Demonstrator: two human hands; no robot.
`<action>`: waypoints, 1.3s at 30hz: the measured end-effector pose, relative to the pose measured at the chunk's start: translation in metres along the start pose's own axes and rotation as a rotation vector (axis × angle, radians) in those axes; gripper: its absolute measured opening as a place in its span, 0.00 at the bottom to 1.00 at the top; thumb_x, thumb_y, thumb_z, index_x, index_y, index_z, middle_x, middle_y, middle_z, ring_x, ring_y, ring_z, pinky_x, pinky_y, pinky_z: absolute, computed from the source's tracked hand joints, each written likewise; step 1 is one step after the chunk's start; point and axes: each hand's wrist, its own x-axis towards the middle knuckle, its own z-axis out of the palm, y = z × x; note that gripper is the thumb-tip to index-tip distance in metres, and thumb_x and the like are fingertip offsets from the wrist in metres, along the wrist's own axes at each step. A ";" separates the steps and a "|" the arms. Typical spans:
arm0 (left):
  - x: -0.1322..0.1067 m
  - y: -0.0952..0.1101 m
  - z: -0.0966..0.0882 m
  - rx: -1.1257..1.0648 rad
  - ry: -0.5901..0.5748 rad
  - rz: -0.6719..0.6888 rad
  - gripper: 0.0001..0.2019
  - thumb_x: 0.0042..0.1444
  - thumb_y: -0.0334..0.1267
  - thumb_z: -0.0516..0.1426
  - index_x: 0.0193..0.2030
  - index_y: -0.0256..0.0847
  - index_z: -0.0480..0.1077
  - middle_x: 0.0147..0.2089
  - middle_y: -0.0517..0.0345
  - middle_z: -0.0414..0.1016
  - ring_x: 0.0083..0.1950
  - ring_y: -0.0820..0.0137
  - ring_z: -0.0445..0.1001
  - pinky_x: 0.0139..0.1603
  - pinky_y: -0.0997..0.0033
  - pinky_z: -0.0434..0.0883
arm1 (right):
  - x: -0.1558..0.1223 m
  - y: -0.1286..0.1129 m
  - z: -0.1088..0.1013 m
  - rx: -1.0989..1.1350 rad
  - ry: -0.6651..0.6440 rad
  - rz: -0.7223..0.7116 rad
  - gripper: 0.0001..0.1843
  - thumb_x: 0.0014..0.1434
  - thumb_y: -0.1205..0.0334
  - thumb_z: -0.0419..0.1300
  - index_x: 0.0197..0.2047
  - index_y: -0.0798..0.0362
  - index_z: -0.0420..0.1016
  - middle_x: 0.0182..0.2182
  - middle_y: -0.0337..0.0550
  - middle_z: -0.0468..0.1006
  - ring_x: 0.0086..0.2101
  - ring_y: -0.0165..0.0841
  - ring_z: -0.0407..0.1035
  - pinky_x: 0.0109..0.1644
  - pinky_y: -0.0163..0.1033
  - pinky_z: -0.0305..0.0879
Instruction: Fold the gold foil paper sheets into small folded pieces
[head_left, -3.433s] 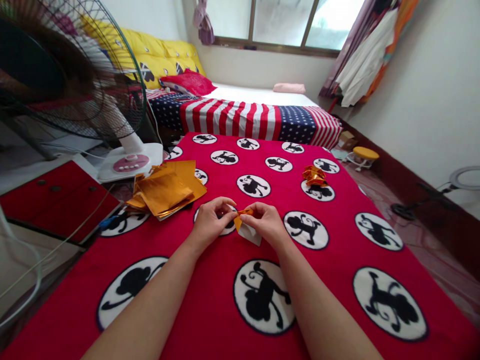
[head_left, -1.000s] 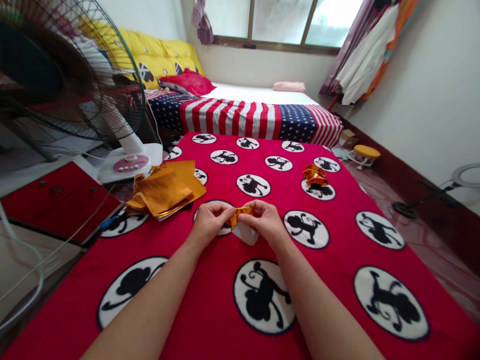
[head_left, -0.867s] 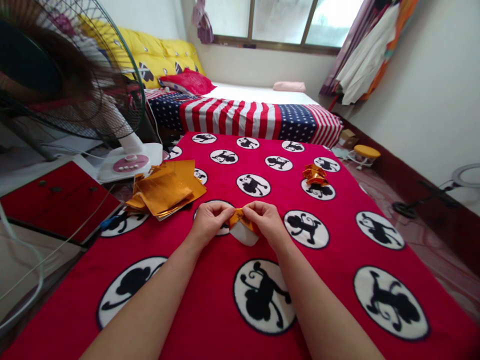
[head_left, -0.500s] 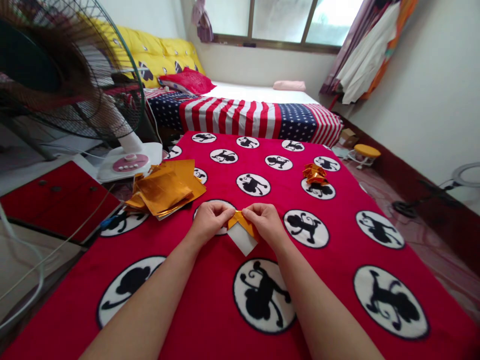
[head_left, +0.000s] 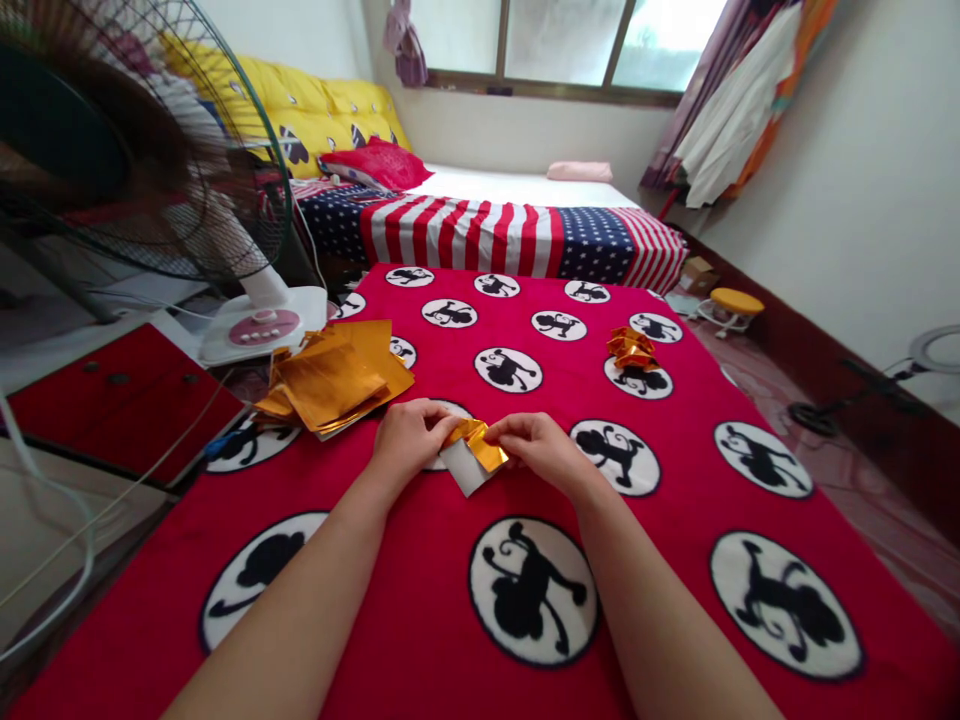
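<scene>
A sheet of gold foil paper (head_left: 487, 452), partly folded so that its pale underside shows at the near corner, is between my two hands above the red cloth. My left hand (head_left: 407, 437) pinches its left end between thumb and fingers. On the other side, my right hand (head_left: 538, 446) has its thumb and fingertips closed on the upper right part of the fold. A loose stack of gold foil sheets (head_left: 334, 380) lies to the left of my left hand. Farther off on the right sits a small heap of folded gold foil pieces (head_left: 631, 349).
The red cloth with monkey prints (head_left: 420, 560) covers the surface before me. A running fan (head_left: 262, 310) stands at the left, close to the stack, with cables below it. Behind is a bed with a flag-pattern cover (head_left: 465, 232); a yellow stool (head_left: 736, 300) is on the right.
The foil paper has turned slightly, and its right flap now lies folded over with the shiny side up. My right hand has shifted a little and its fingers are more stretched.
</scene>
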 end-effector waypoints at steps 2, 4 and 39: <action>-0.001 0.001 0.002 0.075 0.021 0.030 0.11 0.55 0.45 0.59 0.31 0.42 0.80 0.34 0.55 0.81 0.33 0.68 0.75 0.34 0.71 0.63 | -0.002 0.004 -0.002 -0.037 -0.032 -0.033 0.13 0.52 0.69 0.56 0.37 0.55 0.81 0.29 0.40 0.80 0.27 0.27 0.70 0.31 0.32 0.65; -0.002 0.002 0.004 0.130 0.034 0.044 0.10 0.55 0.46 0.60 0.31 0.43 0.79 0.34 0.56 0.81 0.33 0.68 0.74 0.32 0.71 0.62 | -0.005 0.007 -0.002 -0.070 -0.061 -0.087 0.15 0.51 0.71 0.56 0.39 0.54 0.81 0.34 0.41 0.81 0.32 0.30 0.72 0.36 0.33 0.67; -0.007 0.020 -0.008 0.000 -0.293 0.401 0.11 0.52 0.28 0.58 0.35 0.45 0.81 0.36 0.55 0.75 0.41 0.68 0.73 0.42 0.70 0.68 | -0.030 0.013 0.028 -0.652 0.227 -0.461 0.07 0.54 0.72 0.65 0.32 0.49 0.78 0.42 0.43 0.74 0.44 0.36 0.68 0.47 0.42 0.66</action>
